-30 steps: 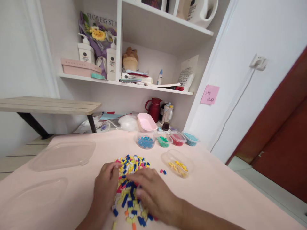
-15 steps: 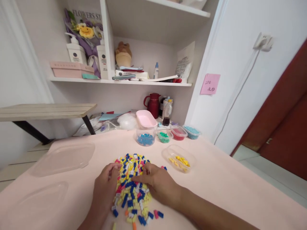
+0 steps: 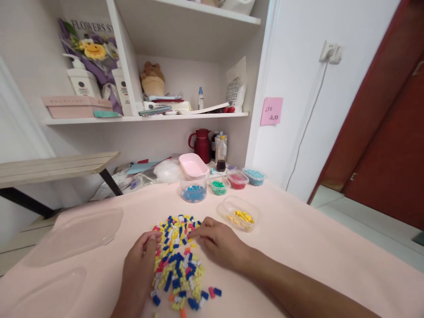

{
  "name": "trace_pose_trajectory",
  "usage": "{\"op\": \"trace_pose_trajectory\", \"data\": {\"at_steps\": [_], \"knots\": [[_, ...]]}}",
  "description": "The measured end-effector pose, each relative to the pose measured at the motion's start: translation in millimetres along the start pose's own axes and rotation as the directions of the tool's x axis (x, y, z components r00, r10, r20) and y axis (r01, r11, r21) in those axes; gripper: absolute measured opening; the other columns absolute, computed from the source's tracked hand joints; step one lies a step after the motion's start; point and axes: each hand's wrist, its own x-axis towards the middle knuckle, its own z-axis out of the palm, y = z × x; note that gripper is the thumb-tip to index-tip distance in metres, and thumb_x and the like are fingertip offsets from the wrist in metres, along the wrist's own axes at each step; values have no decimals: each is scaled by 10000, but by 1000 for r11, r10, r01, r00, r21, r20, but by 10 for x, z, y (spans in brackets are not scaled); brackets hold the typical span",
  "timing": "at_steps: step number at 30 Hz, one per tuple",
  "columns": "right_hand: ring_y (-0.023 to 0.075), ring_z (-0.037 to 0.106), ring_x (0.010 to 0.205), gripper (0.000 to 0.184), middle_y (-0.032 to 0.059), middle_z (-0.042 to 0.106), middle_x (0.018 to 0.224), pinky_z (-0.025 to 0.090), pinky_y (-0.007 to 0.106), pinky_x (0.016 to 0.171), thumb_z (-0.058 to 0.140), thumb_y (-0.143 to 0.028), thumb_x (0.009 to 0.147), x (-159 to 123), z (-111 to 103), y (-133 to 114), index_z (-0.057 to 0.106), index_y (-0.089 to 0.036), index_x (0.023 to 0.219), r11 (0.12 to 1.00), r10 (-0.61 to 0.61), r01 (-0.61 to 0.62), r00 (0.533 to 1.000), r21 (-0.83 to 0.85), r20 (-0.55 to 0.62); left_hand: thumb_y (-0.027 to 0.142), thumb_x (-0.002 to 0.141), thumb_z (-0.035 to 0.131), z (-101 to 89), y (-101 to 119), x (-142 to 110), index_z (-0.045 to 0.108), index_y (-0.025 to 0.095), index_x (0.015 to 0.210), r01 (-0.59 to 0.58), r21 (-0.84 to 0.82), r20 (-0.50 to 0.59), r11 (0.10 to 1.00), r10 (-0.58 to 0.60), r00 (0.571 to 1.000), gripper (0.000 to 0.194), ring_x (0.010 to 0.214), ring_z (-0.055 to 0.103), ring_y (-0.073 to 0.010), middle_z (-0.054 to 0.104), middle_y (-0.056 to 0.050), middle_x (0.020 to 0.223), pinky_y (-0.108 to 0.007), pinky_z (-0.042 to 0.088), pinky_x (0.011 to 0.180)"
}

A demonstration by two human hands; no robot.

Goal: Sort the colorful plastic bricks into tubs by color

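Note:
Small toy building bricks [image 3: 180, 260] in yellow, blue, white, pink and orange lie in a long loose pile on the pink tabletop. My left hand [image 3: 139, 258] rests against the pile's left side, its fingers curled together and the thumb near them; whatever they hold, if anything, is hidden. From the right, my right hand [image 3: 220, 243] reaches over the pile's edge. Its index finger is stretched out onto the bricks and the other fingers bend beneath; no brick shows in its grasp. Beyond that hand, a clear plastic tub [image 3: 228, 204] holds yellow bricks [image 3: 243, 216].
Farther back stand tubs of blue bricks [image 3: 194, 193], green bricks [image 3: 218, 187], red bricks [image 3: 237, 179] and light-blue bricks [image 3: 254, 176]. A pink container [image 3: 194, 165] sits behind them. Two clear lids [image 3: 79, 232] lie at left. A red jug [image 3: 202, 145] stands under the shelf.
My right hand has drawn back from the middle of the pile to its right side, baring more bricks. My left hand stays by the pile. The whole view has shifted and turned slightly.

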Motion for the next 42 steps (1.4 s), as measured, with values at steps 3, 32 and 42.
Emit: {"op": "trace_pose_trajectory", "data": {"at_steps": [3,32,42], "knots": [[128,597,832,425,20,566,967,450,224,757,487,-107,878,-5,18,-13,667,-355,1172,998,-43,46,997,-46,56,511,762,493,1,8,-2,687,217,886,-10,2,4,1000,10,1000,374,858,688,-241,749,-55,978,-341,524,742],[122,608,807,329,10,653,985,451,212,726,497,-32,710,-15,-87,-34,679,-225,907,1000,-20,19,991,9,130,516,759,511,44,-35,2,693,215,906,-6,-39,42,999,8,999,381,852,689,-237,749,-53,963,-339,526,775],[98,559,721,268,-14,643,892,384,185,634,494,-41,699,-17,-114,-63,637,-216,843,1000,3,-5,994,22,114,533,748,515,40,-14,-19,692,212,892,1,-43,45,999,1,999,393,837,691,-227,748,-45,939,-325,522,781]]}}
